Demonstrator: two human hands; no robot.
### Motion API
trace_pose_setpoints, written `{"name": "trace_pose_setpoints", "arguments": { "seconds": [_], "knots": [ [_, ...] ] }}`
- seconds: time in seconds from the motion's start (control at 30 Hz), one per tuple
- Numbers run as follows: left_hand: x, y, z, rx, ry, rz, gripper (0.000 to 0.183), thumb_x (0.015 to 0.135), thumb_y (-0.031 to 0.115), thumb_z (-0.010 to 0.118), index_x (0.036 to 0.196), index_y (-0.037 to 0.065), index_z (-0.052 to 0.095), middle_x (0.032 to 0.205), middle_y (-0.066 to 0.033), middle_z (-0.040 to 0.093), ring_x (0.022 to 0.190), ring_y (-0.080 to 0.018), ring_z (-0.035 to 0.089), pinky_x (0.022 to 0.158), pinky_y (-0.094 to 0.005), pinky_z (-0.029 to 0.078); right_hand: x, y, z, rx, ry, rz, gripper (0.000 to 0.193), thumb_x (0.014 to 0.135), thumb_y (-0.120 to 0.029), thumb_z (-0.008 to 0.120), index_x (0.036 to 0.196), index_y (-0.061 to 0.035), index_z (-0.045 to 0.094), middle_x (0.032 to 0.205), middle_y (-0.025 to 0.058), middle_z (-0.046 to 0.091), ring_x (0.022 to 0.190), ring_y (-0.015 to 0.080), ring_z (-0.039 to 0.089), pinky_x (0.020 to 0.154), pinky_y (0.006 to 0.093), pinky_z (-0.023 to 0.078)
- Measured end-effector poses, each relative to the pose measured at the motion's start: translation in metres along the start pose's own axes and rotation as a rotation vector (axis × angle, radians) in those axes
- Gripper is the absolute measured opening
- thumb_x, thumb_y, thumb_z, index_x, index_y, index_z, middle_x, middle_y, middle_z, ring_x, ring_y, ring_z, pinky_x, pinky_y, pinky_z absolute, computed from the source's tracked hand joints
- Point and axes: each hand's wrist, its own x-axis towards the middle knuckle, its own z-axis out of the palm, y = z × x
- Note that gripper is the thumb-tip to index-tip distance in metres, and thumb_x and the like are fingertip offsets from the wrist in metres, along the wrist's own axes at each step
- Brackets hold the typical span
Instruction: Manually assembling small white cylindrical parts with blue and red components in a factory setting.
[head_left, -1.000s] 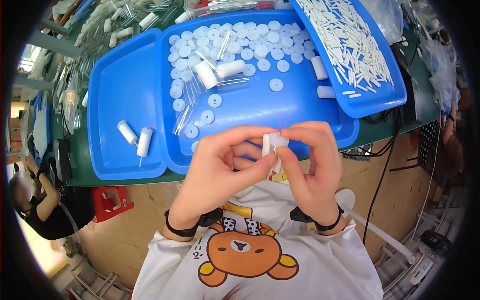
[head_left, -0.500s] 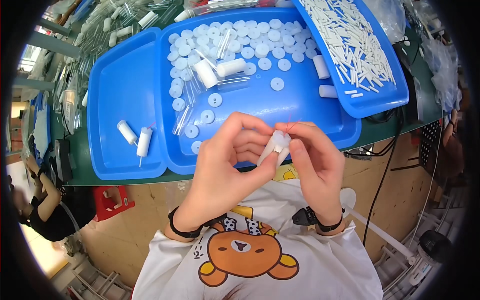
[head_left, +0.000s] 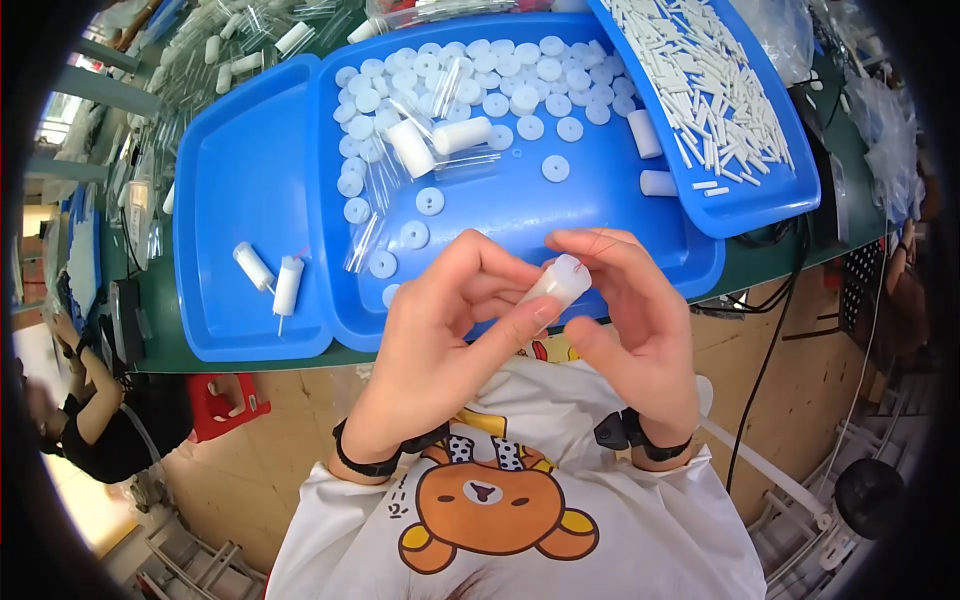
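Note:
Above the front edge of the blue tray, my left hand [head_left: 440, 335] pinches a white cylinder [head_left: 552, 290] between thumb and fingers. A translucent cap covers the cylinder's upper end, tilted up to the right, and thin red wires [head_left: 590, 258] stick out of it. My right hand [head_left: 640, 330] is curved round the right side of the cylinder. Its thumb stands apart from the fingers, and its index finger reaches over behind the cap, close to the wires. Whether that finger touches the cap I cannot tell. Part of the cylinder is hidden by my left thumb and fingers.
Pale round discs [head_left: 430, 200], clear tubes and white cylinders lie in the large blue tray [head_left: 520, 220]. Two finished-looking cylinders [head_left: 288, 285] rest in the left blue tray [head_left: 235, 130]. Short white tubes [head_left: 715, 100] fill the right tray. A person [head_left: 100, 410] sits at far left.
The cylinder has tilted to the right, showing more of its side. My right thumb has come off it and moved away, and my right fingers have opened.

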Motion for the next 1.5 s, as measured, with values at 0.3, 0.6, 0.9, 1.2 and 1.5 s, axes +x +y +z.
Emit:
{"name": "trace_pose_setpoints", "arguments": {
  "seconds": [0.3, 0.6, 0.9, 1.2, 1.5],
  "knots": [
    [0.010, -0.008, 0.004, 0.248, 0.168, 0.180, 0.010, 0.089, 0.006, 0.058, 0.096, 0.000, 0.053, 0.095, -0.0137, 0.065, 0.077, -0.0161, 0.063, 0.069, -0.0266, 0.049, 0.003, 0.003, -0.001, 0.086, 0.147, 0.042, 0.029, 0.082, 0.004, 0.064, 0.110, 0.0052, 0.054, 0.107, 0.0105, 0.058, 0.095, 0.0151, 0.056, 0.082, 0.0286, 0.048],
    [0.036, -0.013, -0.003, 1.364, 0.385, 0.553, 0.024, 0.073, 0.006, 0.067, 0.094, -0.003, 0.057, 0.128, -0.0181, 0.044, 0.107, -0.0380, 0.044, 0.087, -0.0447, 0.040, 0.004, 0.001, -0.004, 0.300, 0.196, 0.120, 0.024, 0.085, 0.006, 0.058, 0.108, 0.0075, 0.052, 0.106, 0.0112, 0.057, 0.093, 0.0138, 0.056, 0.081, 0.0283, 0.048],
    [0.045, -0.017, 0.001, 1.495, 0.342, 0.488, 0.034, 0.076, 0.003, 0.064, 0.109, 0.000, 0.060, 0.132, -0.0166, 0.039, 0.111, -0.0367, 0.039, 0.096, -0.0456, 0.032, 0.005, 0.000, -0.006, 0.279, 0.169, 0.149, 0.023, 0.085, 0.007, 0.058, 0.107, 0.0073, 0.052, 0.106, 0.0117, 0.057, 0.096, 0.0142, 0.055, 0.083, 0.0290, 0.047],
    [0.047, -0.017, -0.002, 1.334, 0.261, 0.537, 0.037, 0.074, 0.004, 0.063, 0.108, -0.009, 0.055, 0.130, -0.0207, 0.039, 0.120, -0.0388, 0.037, 0.096, -0.0463, 0.032, 0.003, 0.000, -0.007, 0.273, 0.147, 0.152, 0.023, 0.084, 0.007, 0.058, 0.106, 0.0070, 0.052, 0.106, 0.0120, 0.057, 0.097, 0.0148, 0.055, 0.084, 0.0297, 0.047],
    [0.044, -0.014, -0.001, 1.395, 0.340, 0.542, 0.031, 0.074, 0.005, 0.065, 0.103, -0.001, 0.057, 0.122, -0.0185, 0.043, 0.117, -0.0360, 0.038, 0.095, -0.0484, 0.030, -0.001, 0.009, -0.011, 0.299, 0.121, 0.041, 0.032, 0.079, 0.010, 0.062, 0.109, 0.0062, 0.052, 0.108, 0.0137, 0.057, 0.098, 0.0179, 0.057, 0.085, 0.0316, 0.048]
  ]
}}
